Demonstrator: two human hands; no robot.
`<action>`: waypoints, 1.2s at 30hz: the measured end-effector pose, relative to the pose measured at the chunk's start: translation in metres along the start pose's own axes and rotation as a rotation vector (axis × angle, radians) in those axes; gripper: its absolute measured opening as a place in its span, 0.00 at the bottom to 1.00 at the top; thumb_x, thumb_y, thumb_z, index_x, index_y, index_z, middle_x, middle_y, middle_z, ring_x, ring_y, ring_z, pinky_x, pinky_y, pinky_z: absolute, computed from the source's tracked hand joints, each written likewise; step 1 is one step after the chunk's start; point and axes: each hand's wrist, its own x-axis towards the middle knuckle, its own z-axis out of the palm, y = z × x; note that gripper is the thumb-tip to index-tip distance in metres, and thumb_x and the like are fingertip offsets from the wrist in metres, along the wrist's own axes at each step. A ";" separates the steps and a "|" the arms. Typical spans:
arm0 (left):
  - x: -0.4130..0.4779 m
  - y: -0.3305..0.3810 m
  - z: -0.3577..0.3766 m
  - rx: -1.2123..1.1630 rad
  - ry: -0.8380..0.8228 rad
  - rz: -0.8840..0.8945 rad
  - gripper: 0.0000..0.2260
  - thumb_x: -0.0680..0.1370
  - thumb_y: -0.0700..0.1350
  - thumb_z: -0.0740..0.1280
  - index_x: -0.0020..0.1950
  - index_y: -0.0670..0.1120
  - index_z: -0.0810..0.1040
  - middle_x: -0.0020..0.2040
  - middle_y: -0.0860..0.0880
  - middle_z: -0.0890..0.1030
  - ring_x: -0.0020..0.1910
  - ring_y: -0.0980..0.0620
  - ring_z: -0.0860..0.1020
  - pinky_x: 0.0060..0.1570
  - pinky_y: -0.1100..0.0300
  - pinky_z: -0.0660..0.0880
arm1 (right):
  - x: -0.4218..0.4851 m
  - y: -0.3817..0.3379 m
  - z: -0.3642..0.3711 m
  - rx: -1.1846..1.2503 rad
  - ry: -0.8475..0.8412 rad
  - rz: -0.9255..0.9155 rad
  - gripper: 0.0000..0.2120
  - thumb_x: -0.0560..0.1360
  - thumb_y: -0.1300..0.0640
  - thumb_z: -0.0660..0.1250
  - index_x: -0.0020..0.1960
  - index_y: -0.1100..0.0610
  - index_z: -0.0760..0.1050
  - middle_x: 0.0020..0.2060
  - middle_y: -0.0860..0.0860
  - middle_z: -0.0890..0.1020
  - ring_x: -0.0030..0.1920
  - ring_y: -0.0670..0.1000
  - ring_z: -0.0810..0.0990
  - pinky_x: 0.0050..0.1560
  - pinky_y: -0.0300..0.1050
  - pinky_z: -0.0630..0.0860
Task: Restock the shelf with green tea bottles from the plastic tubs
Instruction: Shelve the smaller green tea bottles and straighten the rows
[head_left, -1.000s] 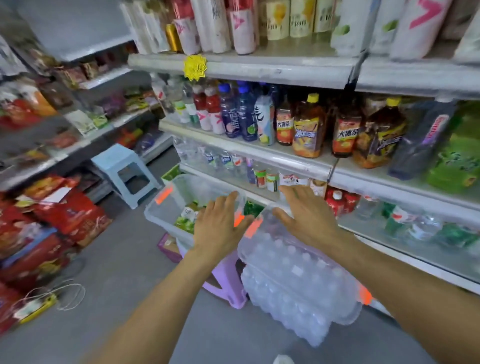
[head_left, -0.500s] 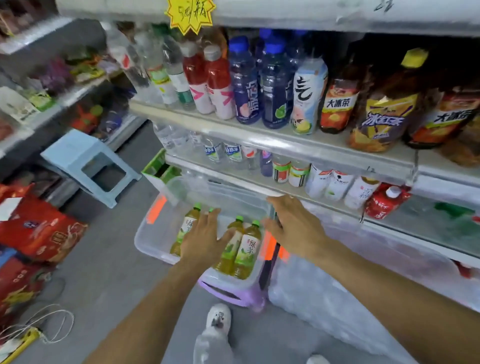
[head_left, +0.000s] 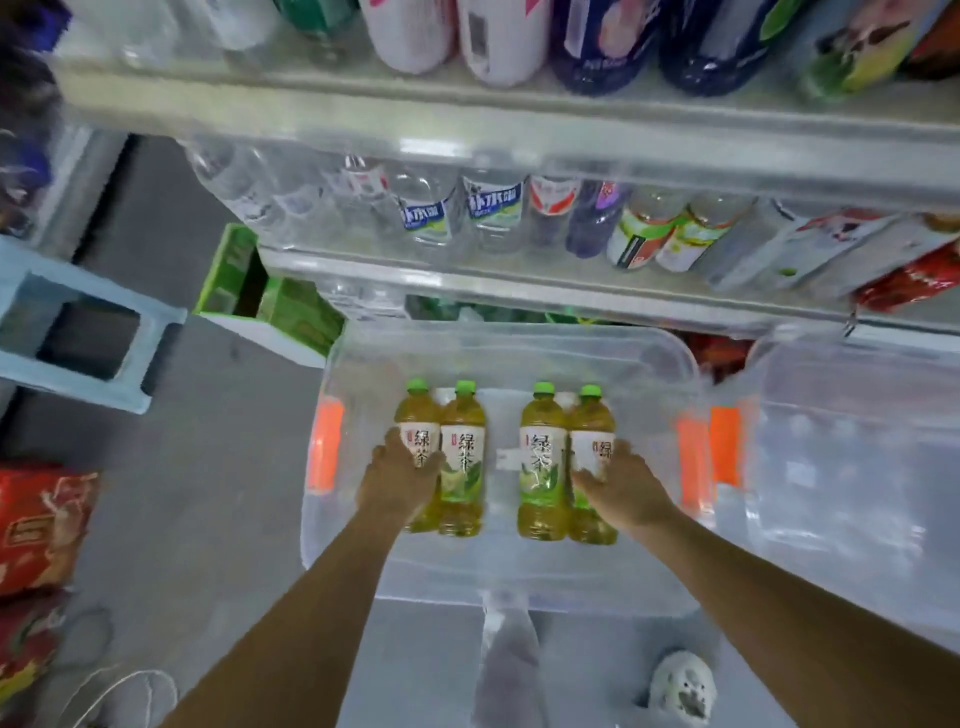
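Bright, even, cool light, with pale glare washing the shelf (head_left: 519, 130) above the left hand (head_left: 397, 483) and right hand (head_left: 623, 488). Blur smears everything, least on the bottles (head_left: 462, 457) between the hands. The wide lens bows lines far out to either side of them.

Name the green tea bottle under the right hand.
The rightmost bottle of the four; the right hand grips its label, while the left hand holds the leftmost bottle.

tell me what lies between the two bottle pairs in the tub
In the head view, between left pair and right pair: just bare tub floor and a small white tag.
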 end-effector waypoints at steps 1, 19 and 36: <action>0.007 -0.004 0.003 -0.012 -0.019 -0.033 0.33 0.74 0.59 0.69 0.73 0.44 0.64 0.61 0.40 0.78 0.60 0.37 0.77 0.60 0.46 0.74 | 0.005 0.001 0.006 0.071 0.010 0.086 0.28 0.76 0.46 0.66 0.67 0.62 0.63 0.62 0.63 0.76 0.61 0.63 0.77 0.60 0.52 0.74; 0.050 -0.013 0.034 0.082 -0.043 -0.034 0.32 0.78 0.47 0.70 0.73 0.39 0.56 0.66 0.37 0.68 0.64 0.34 0.73 0.62 0.44 0.72 | 0.034 0.003 0.054 0.309 0.016 0.331 0.28 0.67 0.47 0.76 0.57 0.58 0.67 0.52 0.55 0.78 0.53 0.57 0.79 0.55 0.51 0.78; -0.218 0.109 -0.012 -0.564 -0.074 0.281 0.18 0.72 0.39 0.75 0.60 0.43 0.74 0.46 0.46 0.81 0.39 0.50 0.80 0.32 0.60 0.76 | -0.191 0.058 -0.094 0.680 0.047 -0.069 0.21 0.63 0.55 0.78 0.52 0.60 0.77 0.39 0.56 0.83 0.33 0.52 0.81 0.29 0.39 0.75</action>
